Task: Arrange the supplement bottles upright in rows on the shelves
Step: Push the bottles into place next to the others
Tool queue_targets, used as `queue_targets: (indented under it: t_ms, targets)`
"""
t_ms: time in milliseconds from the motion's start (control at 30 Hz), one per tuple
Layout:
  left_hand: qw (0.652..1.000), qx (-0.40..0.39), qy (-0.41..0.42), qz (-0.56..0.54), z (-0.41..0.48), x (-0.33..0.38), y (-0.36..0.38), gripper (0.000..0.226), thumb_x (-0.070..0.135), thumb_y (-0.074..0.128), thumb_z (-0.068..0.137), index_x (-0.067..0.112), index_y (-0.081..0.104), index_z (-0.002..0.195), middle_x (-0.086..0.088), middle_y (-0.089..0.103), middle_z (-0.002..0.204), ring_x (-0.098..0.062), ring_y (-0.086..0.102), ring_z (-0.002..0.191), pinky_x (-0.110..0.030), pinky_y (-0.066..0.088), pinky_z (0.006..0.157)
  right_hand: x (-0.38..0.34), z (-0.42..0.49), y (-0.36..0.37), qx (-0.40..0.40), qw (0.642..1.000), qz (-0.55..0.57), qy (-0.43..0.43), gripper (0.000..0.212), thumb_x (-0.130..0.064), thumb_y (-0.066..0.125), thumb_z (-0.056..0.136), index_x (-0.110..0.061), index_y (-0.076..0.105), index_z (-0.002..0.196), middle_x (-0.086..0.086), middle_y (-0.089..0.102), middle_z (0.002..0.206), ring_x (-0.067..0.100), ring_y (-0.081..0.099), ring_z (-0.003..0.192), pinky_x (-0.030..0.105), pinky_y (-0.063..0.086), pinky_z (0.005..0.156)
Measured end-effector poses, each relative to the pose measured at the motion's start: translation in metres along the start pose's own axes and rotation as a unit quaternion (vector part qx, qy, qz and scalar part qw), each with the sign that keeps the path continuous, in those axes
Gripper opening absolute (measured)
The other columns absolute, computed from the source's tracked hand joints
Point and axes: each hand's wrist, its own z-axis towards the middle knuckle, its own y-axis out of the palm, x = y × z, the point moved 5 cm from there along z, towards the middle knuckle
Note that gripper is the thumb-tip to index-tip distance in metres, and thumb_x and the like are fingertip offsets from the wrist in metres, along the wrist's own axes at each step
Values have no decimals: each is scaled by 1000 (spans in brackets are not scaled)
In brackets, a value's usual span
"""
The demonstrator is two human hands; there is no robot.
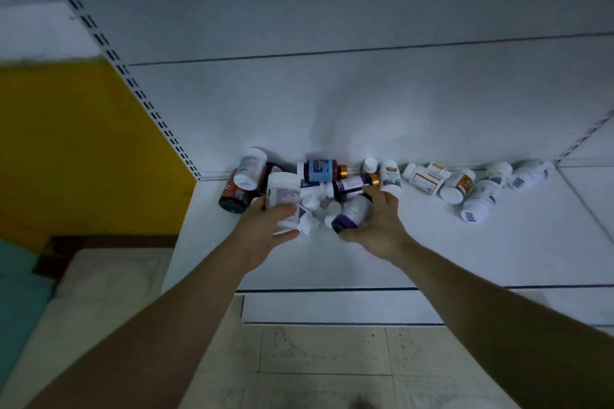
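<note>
Gripping two supplement bottles, one per hand, above a flat white shelf board [432,249]. Left hand [265,226]: fingers and thumb wrapped round a white cylindrical plastic bottle with a grey printed label [282,196], held near upright at the left front of the heap. Right hand [378,226]: curled round a tilted purple-labelled bottle with a dark base [352,212], at the right front of the same heap.

Resting at the back panel, left of the hands: one white round-capped bottle [249,168] leaning on one dark red-and-black bottle [236,194].

Lying on their sides behind the hands: one dark bottle with a blue label [320,171] and, just below it, one purple bottle with a gold cap [355,184].

Jumbled between the hands: several small white bottles [312,206], number not countable.

Appearing upright: one small white capped bottle [370,164] and one white bottle with a gold-printed label [390,178].

Toppled in a loose line further right: one white orange-labelled bottle [422,178], one orange-labelled bottle showing its round base [458,184], one long white blue-labelled bottle [478,201], plus more white bottles beyond, too blurred to count.

Bordering the shelf: one slotted metal upright [133,83], one yellow wall panel [83,143], speckled floor tiles [325,359].
</note>
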Motion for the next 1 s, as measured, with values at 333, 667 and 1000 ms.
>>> queue_targets:
  t_ms: [333, 667, 1000]
  targets:
    - [995, -62, 47, -59, -89, 32, 64, 21, 5, 52, 90, 15, 57, 108, -4, 73, 86, -20, 69, 82, -35, 55, 72, -82, -84, -56, 17, 935, 351, -48, 41, 0, 60, 86, -34, 49, 107, -1, 56, 113, 21, 61, 96, 30, 55, 67]
    - [967, -186, 124, -122, -206, 78, 70, 43, 7, 52, 73, 12, 57, 116, -15, 67, 112, -29, 66, 100, -37, 56, 71, -152, -177, -81, -74, 840, 535, -46, 53, -11, 62, 76, -26, 50, 126, 17, 60, 111, 30, 65, 87, 42, 53, 63]
    - [951, -172, 249, -57, -296, 102, 40, 64, 3, 69, 67, 37, 47, 117, -1, 68, 105, -28, 67, 97, -40, 56, 72, -205, -265, -78, -35, 811, 582, -44, 49, -36, 61, 69, -8, 59, 110, 13, 65, 85, 26, 64, 69, 34, 54, 56]
